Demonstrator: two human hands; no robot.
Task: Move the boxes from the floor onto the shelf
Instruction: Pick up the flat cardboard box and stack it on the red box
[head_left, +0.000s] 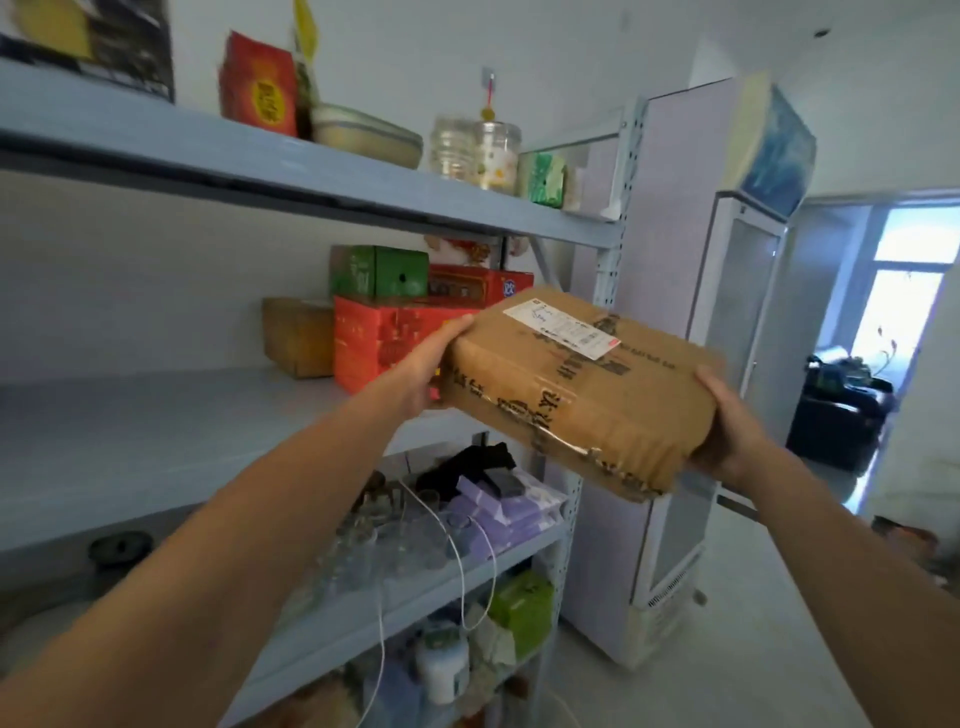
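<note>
Cardboard, creased and wrapped in glossy, wrinkled tape, is forming the flat brown box (576, 384) that both hands are gripping in the air, just in front of the grey metal shelf (171, 426). The left hand (421, 371) is clasping one short end, the right hand (727, 431) cupping the opposite end, and the box is tilting with its white paper label (561, 325) facing up. Behind it, on the smooth middle shelf board, a red printed carton (374, 348), a green carton (379, 270) and a small plain brown carton (296, 335) are sitting together.
</note>
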